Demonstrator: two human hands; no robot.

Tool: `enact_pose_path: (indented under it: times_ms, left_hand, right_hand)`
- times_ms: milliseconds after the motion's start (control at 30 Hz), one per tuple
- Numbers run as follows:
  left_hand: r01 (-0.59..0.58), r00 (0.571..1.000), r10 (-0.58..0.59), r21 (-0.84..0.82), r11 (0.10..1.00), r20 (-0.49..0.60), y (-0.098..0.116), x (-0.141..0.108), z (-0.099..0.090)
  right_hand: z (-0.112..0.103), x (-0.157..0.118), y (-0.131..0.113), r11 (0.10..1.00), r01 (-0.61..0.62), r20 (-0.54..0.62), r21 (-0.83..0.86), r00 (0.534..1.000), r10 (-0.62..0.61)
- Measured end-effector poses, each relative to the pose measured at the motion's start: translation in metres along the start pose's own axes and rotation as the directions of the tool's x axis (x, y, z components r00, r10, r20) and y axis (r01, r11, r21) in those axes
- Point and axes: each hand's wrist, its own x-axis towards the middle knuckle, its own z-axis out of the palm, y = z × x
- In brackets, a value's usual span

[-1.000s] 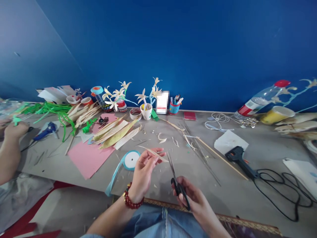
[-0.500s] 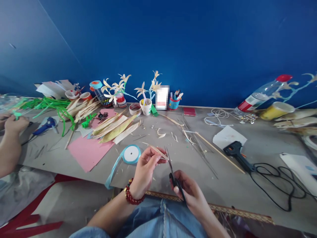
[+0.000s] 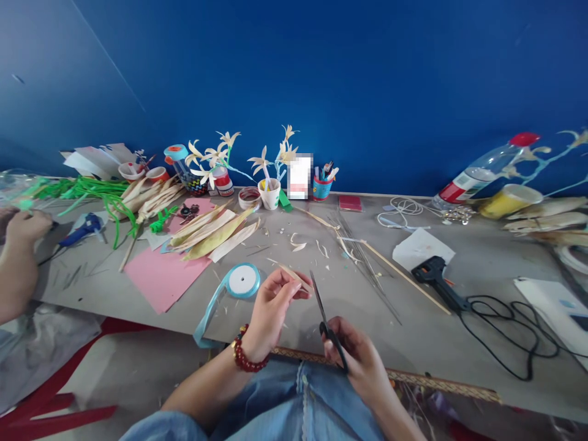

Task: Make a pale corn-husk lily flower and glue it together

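Observation:
Between the thumb and fingers of my left hand (image 3: 278,303) is a thin, pale strip of dried husk (image 3: 294,275), its narrow end pointing away to the left. My right hand (image 3: 351,349) is closed round the black handles of a pair of scissors (image 3: 325,315). Their blades point up and look nearly together, a little to the right of the strip and apart from it. Just left of my left hand lies a roll of light blue ribbon (image 3: 243,280), its loose end hanging over the table's front edge. Small husk scraps (image 3: 298,246) are scattered beyond my hands.
Pale husks (image 3: 211,236) lie on pink paper (image 3: 165,278) to the left. Husk flowers stand in a paper cup (image 3: 269,196) by the blue wall. Thin wires, a stick and a black glue gun (image 3: 438,282) with its cord lie right. Another person's hand (image 3: 27,229) is far left.
The scissors have moved slightly right, away from the husk strip, and their blades have come clear of it. My left hand keeps its pinch on the strip. The view has shifted a little.

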Motion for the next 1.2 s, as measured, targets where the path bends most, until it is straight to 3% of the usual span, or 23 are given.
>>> enact_pose_path:
  times_ms: [100,267,333,400,500,600,667,733,800,867,1000,1200]
  left_hand:
    - [0.025,0.999,-0.026,0.053,0.998,0.024,0.004,0.003,-0.002]
    - [0.091,0.988,-0.108,0.143,0.985,0.112,0.012,0.005,-0.005]
    - [0.086,0.983,-0.110,0.163,0.983,0.145,0.014,0.006,-0.005]
    - [0.070,0.982,-0.100,0.180,0.981,0.163,0.015,0.006,-0.005]
    - [0.071,0.979,-0.108,0.208,0.976,0.172,0.016,0.008,-0.006]
    - [0.073,0.977,-0.116,0.228,0.971,0.181,0.016,0.008,-0.006]
    - [0.063,0.978,-0.107,0.237,0.969,0.178,0.016,0.009,-0.007]
    - [0.047,0.979,-0.094,0.249,0.967,0.179,0.015,0.009,-0.009]
    - [0.034,0.978,-0.089,0.280,0.959,0.189,0.014,0.010,-0.011]
    - [0.025,0.976,-0.093,0.325,0.945,0.197,0.012,0.010,-0.012]
    - [0.007,0.975,-0.098,0.410,0.912,0.200,0.010,0.011,-0.013]
    - [-0.016,0.970,-0.111,0.514,0.858,0.216,0.014,0.011,-0.012]
  right_hand:
    - [-0.013,-0.002,0.002,0.997,0.027,-0.028,-0.072,0.999,-0.029]
    - [-0.036,-0.004,-0.004,0.913,0.096,0.051,-0.397,0.995,-0.082]
    - [-0.043,-0.004,-0.008,0.817,0.104,0.039,-0.567,0.994,-0.099]
    - [-0.048,-0.003,-0.010,0.665,0.098,0.000,-0.741,0.989,-0.145]
    - [-0.053,0.001,-0.011,0.460,0.070,-0.037,-0.885,0.975,-0.221]
    - [-0.053,0.007,-0.012,0.401,0.052,-0.041,-0.915,0.974,-0.221]
    - [-0.050,0.010,-0.015,0.465,0.048,-0.050,-0.884,0.979,-0.197]
    - [-0.044,0.011,-0.019,0.631,0.080,-0.026,-0.772,0.987,-0.157]
    - [-0.038,0.011,-0.022,0.816,0.112,0.044,-0.566,0.993,-0.106]
    - [-0.032,0.010,-0.023,0.927,0.103,0.121,-0.360,0.991,-0.064]
    - [-0.022,0.011,-0.023,0.981,0.026,0.185,-0.191,0.983,0.010]
    - [-0.021,0.013,-0.025,0.985,0.001,0.182,-0.172,0.983,0.030]
